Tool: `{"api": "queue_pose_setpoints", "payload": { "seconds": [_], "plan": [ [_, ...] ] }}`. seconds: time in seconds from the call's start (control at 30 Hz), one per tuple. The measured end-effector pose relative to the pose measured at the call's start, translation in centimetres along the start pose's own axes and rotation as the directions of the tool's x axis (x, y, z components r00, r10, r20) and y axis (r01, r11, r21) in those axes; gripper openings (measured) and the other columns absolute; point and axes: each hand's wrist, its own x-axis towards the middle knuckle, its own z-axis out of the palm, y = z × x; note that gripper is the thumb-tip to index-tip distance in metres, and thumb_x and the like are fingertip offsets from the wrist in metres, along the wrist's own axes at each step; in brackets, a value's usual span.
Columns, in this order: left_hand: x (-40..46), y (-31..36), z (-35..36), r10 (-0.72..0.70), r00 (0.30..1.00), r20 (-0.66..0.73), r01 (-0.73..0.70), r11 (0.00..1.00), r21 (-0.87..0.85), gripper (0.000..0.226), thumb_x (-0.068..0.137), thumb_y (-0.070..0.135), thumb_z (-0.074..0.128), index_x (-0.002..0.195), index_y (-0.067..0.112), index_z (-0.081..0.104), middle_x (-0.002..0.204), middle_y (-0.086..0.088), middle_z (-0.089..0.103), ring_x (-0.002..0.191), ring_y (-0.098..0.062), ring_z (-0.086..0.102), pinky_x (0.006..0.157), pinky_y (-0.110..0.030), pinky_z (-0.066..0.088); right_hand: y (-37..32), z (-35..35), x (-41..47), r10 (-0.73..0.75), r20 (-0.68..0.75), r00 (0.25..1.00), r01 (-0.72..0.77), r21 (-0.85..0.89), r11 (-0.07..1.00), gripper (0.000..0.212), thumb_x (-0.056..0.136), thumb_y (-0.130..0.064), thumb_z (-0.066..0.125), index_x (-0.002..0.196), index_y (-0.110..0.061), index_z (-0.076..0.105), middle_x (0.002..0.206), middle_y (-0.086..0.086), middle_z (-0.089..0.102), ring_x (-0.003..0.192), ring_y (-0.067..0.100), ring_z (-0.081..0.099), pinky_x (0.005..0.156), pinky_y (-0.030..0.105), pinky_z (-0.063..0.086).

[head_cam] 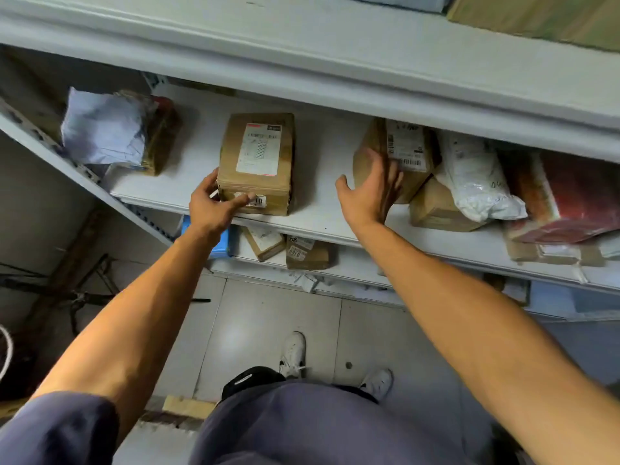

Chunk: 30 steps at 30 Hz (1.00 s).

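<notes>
A brown cardboard parcel (257, 162) with a white shipping label lies in the middle of the white shelf (322, 209). My left hand (213, 204) is at its near left corner, thumb against the left side and fingers stretched across its front face. To the right, a second brown parcel (396, 156) with a barcode label stands tilted against other packages. My right hand (372, 193) lies flat on its left face with fingers straight and thumb spread.
A blue-wrapped bundle (104, 129) sits at the shelf's left end. A white plastic mailer (476, 179), a red package (577, 196) and a low brown box (432, 209) crowd the right. A shelf board (302, 55) overhangs above. Lower shelves hold small parcels (307, 253).
</notes>
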Motion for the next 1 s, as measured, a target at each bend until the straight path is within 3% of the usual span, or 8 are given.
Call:
{"api": "queue_pose_setpoints", "payload": {
  "seconds": [0.13, 0.27, 0.43, 0.57, 0.73, 0.83, 0.9, 1.0],
  "plan": [
    [0.3, 1.0, 1.8, -0.038, 0.998, -0.043, 0.036, 0.998, -0.043, 0.087, 0.074, 0.011, 0.089, 0.150, 0.019, 0.047, 0.138, -0.003, 0.060, 0.118, -0.017, 0.060, 0.104, -0.032, 0.051, 1.7, -3.1, 3.0, 0.164, -0.126, 0.978, -0.182, -0.149, 0.972, 0.097, 0.061, -0.048, 0.085, 0.147, -0.029, 0.044, 0.148, 0.012, 0.035, 0.135, 0.034, 0.033, 0.111, 0.040, 0.022],
    [0.0, 0.4, 1.6, -0.066, 0.997, -0.042, 0.065, 0.998, -0.022, 0.086, 0.075, 0.019, 0.089, 0.150, 0.021, 0.047, 0.142, -0.007, 0.058, 0.125, -0.023, 0.059, 0.107, -0.037, 0.050, 4.1, -4.0, 6.2, 0.332, 0.020, 0.943, -0.327, -0.130, 0.936, 0.129, 0.053, -0.063, 0.087, 0.158, -0.033, 0.019, 0.160, 0.013, 0.026, 0.148, 0.035, 0.022, 0.119, 0.047, 0.020],
    [-1.8, 0.1, 1.7, -0.148, 0.983, -0.111, 0.152, 0.988, 0.030, 0.089, 0.079, 0.035, 0.087, 0.150, 0.012, 0.038, 0.136, -0.008, 0.057, 0.120, -0.023, 0.058, 0.106, -0.034, 0.047, 3.7, -4.1, 6.0, 0.310, 0.029, 0.950, -0.307, -0.085, 0.948, 0.120, 0.058, -0.053, 0.087, 0.155, -0.022, 0.023, 0.156, 0.013, 0.034, 0.144, 0.033, 0.030, 0.117, 0.046, 0.032],
    [-3.8, -0.9, 2.9, -0.150, 0.970, -0.191, 0.177, 0.975, 0.133, 0.056, 0.083, 0.047, 0.081, 0.113, 0.013, 0.049, 0.095, 0.001, 0.055, 0.084, -0.013, 0.054, 0.076, -0.022, 0.044, 4.1, -4.2, 3.6, 0.271, -0.003, 0.963, -0.270, -0.068, 0.960, 0.115, 0.049, -0.061, 0.075, 0.147, -0.017, 0.033, 0.149, 0.015, 0.038, 0.139, 0.035, 0.032, 0.114, 0.050, 0.033],
    [-5.7, -2.3, 5.7, -0.039, 0.977, 0.208, -0.016, 0.966, 0.258, 0.035, 0.084, 0.034, 0.082, 0.098, 0.008, 0.063, 0.086, -0.006, 0.068, 0.075, -0.015, 0.065, 0.068, -0.029, 0.052, 6.3, -6.3, 1.1, 0.070, 0.150, 0.986, -0.077, 0.045, 0.996, 0.102, 0.052, -0.048, 0.077, 0.141, -0.026, 0.033, 0.137, 0.007, 0.045, 0.125, 0.027, 0.041, 0.101, 0.044, 0.043],
    [-6.0, -0.4, 8.2, 0.075, 0.933, 0.353, -0.182, 0.943, 0.280, 0.064, 0.075, 0.029, 0.090, 0.129, 0.017, 0.056, 0.112, 0.001, 0.066, 0.094, -0.012, 0.068, 0.074, -0.026, 0.058, 7.2, -7.8, 0.3, -0.020, 0.304, 0.952, -0.040, 0.190, 0.981, 0.098, 0.055, -0.037, 0.080, 0.139, -0.033, 0.031, 0.135, 0.002, 0.047, 0.121, 0.019, 0.049, 0.099, 0.040, 0.049],
    [-5.6, 1.2, 9.7, 0.146, 0.896, 0.419, -0.266, 0.932, 0.245, 0.093, 0.069, 0.026, 0.094, 0.146, 0.020, 0.042, 0.131, 0.003, 0.056, 0.109, -0.011, 0.061, 0.082, -0.024, 0.056, 7.5, -8.9, -0.2, -0.089, 0.403, 0.911, -0.026, 0.270, 0.962, 0.098, 0.056, -0.031, 0.078, 0.141, -0.023, 0.031, 0.132, 0.002, 0.046, 0.119, 0.009, 0.050, 0.095, 0.021, 0.046],
    [-3.7, 3.2, 11.1, 0.200, 0.823, 0.532, -0.339, 0.924, 0.176, 0.126, 0.057, 0.035, 0.099, 0.157, 0.030, 0.023, 0.154, 0.000, 0.040, 0.134, -0.018, 0.049, 0.102, -0.039, 0.052, 8.3, -10.0, -0.6, -0.147, 0.521, 0.841, -0.004, 0.278, 0.961, 0.096, 0.057, -0.030, 0.078, 0.141, -0.018, 0.032, 0.130, 0.006, 0.050, 0.121, 0.010, 0.052, 0.098, 0.018, 0.044]
  ]
}}
